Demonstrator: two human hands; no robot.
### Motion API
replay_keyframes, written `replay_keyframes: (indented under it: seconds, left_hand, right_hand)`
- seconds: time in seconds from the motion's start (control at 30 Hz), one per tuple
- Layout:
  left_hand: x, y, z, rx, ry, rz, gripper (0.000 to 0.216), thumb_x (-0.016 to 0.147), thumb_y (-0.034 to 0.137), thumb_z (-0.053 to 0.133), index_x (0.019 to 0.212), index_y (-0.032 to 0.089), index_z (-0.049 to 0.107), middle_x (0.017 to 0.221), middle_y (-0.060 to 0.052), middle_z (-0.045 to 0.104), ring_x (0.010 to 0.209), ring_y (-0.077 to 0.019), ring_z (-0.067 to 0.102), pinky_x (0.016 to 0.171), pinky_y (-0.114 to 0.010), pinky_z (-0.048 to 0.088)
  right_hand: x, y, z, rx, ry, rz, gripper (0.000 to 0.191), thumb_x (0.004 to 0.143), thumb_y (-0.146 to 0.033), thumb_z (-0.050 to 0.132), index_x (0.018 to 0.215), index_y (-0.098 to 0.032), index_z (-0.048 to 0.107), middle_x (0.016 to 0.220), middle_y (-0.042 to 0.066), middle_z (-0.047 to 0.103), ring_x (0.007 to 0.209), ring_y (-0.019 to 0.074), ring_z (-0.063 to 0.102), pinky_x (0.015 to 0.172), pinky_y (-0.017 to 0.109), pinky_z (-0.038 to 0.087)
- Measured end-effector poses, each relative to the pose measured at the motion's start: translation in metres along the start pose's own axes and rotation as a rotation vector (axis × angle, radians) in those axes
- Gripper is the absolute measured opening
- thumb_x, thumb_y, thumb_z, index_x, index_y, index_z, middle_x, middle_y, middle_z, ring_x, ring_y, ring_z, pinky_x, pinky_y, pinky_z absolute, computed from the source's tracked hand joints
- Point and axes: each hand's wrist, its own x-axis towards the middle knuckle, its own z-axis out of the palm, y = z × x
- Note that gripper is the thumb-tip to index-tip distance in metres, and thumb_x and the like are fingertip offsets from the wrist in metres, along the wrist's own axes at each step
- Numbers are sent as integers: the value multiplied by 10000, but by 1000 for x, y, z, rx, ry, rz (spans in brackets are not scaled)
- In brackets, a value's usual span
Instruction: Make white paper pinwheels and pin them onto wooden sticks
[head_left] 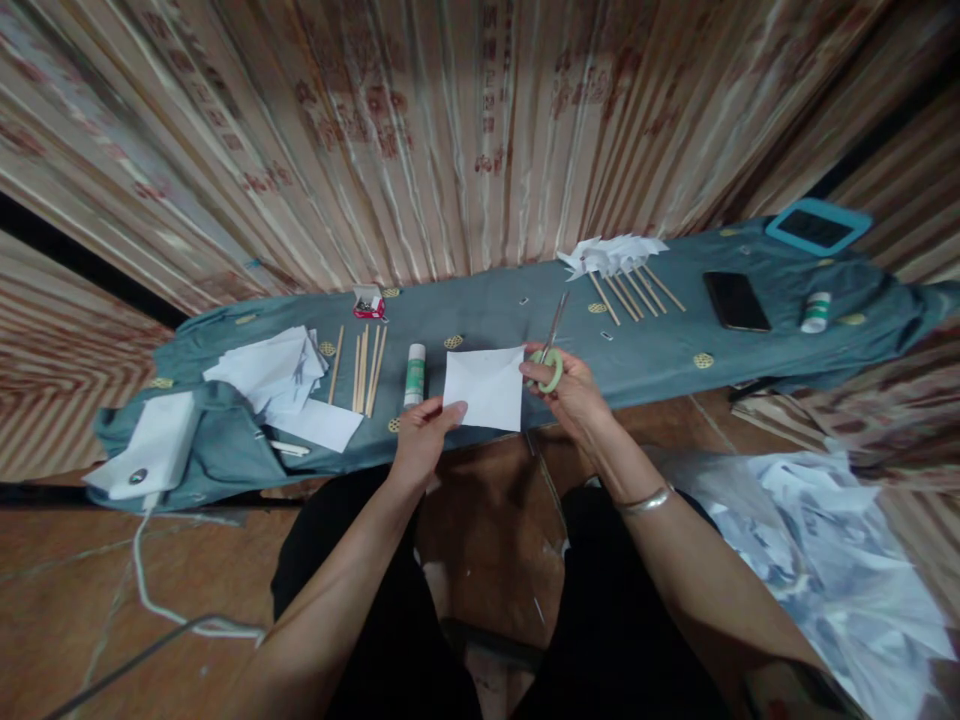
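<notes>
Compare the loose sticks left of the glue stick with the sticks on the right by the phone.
The loose sticks are bare and lie near the paper pile; the right sticks carry folded white paper at their tops. The loose ones lie nearly parallel; the right ones fan out. Both are thin, wooden and rest on the grey cloth.

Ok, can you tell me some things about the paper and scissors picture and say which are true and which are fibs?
1. The left hand holds the white paper square. True.
2. The right hand holds a pencil. False: it holds green-handled scissors.
3. The glue stick stands on the blue-grey cloth. True.
4. The black phone lies on the floor. False: it lies on the cloth.
</notes>
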Motion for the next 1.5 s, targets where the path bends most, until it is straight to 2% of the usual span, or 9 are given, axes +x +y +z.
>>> replay_keyframes:
  seconds: [0.17,0.37,0.53,0.73,1.0,1.13,1.3,1.37,1.5]
  left_hand:
    - [14,15,9,-260,-86,-114,333,541,357,886,759,180,707,823,-27,730,751,-139,640,704,-252,495]
    - [27,22,20,-513,-237,-196,136,684,273,739,755,197,650,841,-14,713,765,-134,634,713,-246,520]
    - [34,13,29,-351,-279,-140,401,510,115,822,877,210,690,899,-13,751,931,-210,677,859,-332,529]
    - [37,22,35,-303,-327,-39,596,423,374,944,946,223,702,959,-61,753,1157,-315,624,939,-397,516]
    - [48,17,26,-214,-284,-40,352,496,369,916,761,193,765,1109,-75,739,1007,-272,689,816,-341,548]
    - [48,21,21,-168,-342,-29,433,508,342,928,901,221,788,1155,-80,728,1107,-304,656,887,-378,531]
    - [44,26,15,-76,-428,75,342,549,332,920,846,213,799,1225,-94,687,1171,-309,621,952,-393,506]
    - [44,25,14,-62,-404,84,315,536,318,922,795,192,794,1199,-105,690,1102,-282,653,937,-374,512]
    - [51,19,15,-182,-180,72,291,502,269,923,722,190,750,886,-35,737,846,-179,679,844,-314,527]
  right_hand:
    - [6,0,-6,92,-7,28,384,439,-218,888,769,-181,693,579,-67,617,516,53,536,434,144,378]
    - [16,-4,-7,304,62,131,348,447,-112,853,685,-180,608,585,-76,625,527,39,565,407,100,366]
    - [19,1,3,283,65,215,324,448,-110,842,654,-175,599,564,-76,621,512,35,558,400,96,364]
    - [20,15,13,199,28,262,305,459,-139,848,612,-190,589,545,-79,593,507,44,544,404,118,362]
    - [19,23,23,159,-60,291,239,494,-174,826,669,-189,665,584,-62,625,516,55,536,417,146,359]
    - [18,27,27,164,-78,301,247,490,-191,830,662,-190,652,576,-61,622,516,65,536,430,165,366]
    - [21,31,30,119,-86,308,249,538,-219,839,638,-184,613,575,-60,601,519,66,534,439,179,360]
    - [22,33,31,126,-85,323,257,535,-237,847,640,-186,618,562,-63,596,501,66,517,429,184,356]
    - [22,33,33,77,-100,324,311,522,-287,881,716,-181,662,616,-40,654,529,68,549,445,174,370]
